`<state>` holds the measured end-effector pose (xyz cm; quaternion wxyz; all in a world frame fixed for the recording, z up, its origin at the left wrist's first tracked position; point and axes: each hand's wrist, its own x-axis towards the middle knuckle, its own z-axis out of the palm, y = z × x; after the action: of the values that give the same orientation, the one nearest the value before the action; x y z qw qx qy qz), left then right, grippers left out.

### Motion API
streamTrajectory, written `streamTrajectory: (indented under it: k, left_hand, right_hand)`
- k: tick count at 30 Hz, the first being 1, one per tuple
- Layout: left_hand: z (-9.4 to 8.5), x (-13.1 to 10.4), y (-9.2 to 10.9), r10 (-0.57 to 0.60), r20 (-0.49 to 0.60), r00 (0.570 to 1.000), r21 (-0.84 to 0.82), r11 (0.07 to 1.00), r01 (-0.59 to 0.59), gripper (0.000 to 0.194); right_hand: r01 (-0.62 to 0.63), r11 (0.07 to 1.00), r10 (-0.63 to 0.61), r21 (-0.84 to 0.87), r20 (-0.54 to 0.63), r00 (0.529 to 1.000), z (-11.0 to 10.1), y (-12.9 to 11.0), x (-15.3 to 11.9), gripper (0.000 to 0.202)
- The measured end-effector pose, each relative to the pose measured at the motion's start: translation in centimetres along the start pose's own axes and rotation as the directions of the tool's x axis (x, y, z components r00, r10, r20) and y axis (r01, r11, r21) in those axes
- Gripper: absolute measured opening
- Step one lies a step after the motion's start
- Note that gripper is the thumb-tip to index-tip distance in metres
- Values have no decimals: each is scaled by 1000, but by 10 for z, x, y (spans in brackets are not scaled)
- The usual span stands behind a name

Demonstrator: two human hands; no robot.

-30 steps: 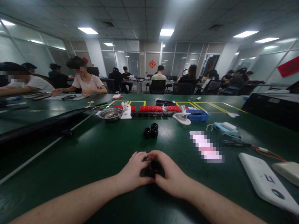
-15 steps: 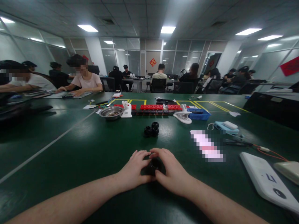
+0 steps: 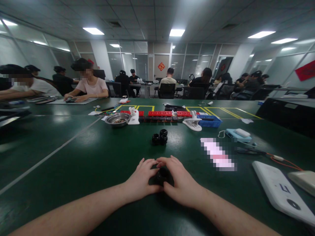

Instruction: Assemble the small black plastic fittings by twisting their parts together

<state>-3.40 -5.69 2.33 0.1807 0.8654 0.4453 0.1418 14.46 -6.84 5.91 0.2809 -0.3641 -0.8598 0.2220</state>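
Note:
Between my two hands sits a black, round, hollow part [image 3: 163,175], its dark opening facing up toward me. The fingers of my left hand [image 3: 142,177] curl round its left side, thumb low against it. My right hand [image 3: 181,180] wraps the other side, and its fingertips meet those of the left hand at the far rim. The fingers cover much of the part, so its exact kind cannot be told. Farther off, three similar glossy black round parts [image 3: 160,137] stand in a close cluster on the green table [image 3: 123,147].
Behind the cluster are a metal bowl [image 3: 117,119] with small pieces, two white clamp stands [image 3: 192,122], red strips [image 3: 159,113] and a blue bin [image 3: 209,121]. To the right lie a blurred pink item [image 3: 218,155], cables [image 3: 253,150] and a white device [image 3: 283,190]. People sit beyond.
My hands stay in nearly the same place round the black part, which seems slightly turned or tilted between them. A person at the far left has shifted a hand.

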Motion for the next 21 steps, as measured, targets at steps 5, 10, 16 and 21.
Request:
streamTrajectory:
  k: [5, 10, 16, 21]
  left_hand:
    - [-2, 0, 2, -6, 20, 1000, 4, 1000, 6, 43]
    - [-2, 0, 2, -13, 26, 1000, 15, 1000, 12, 45]
    - [-2, 1, 1, -25, 42, 999, -7, 1000, 25, 43]
    - [-4, 0, 3, -19, 36, 999, -24, 1000, 20, 41]
  right_hand:
    - [-122, 991, 118, -48, -86, 989, 2, 2, 2, 48]
    - [-165, 984, 163, -69, -34, 986, -1, 0, 3, 48]
    - [-93, 989, 84, 113, 78, 993, -7, -1, -1, 57]
    - [-171, 985, 170, -7, -60, 984, 1, 6, 1, 56]
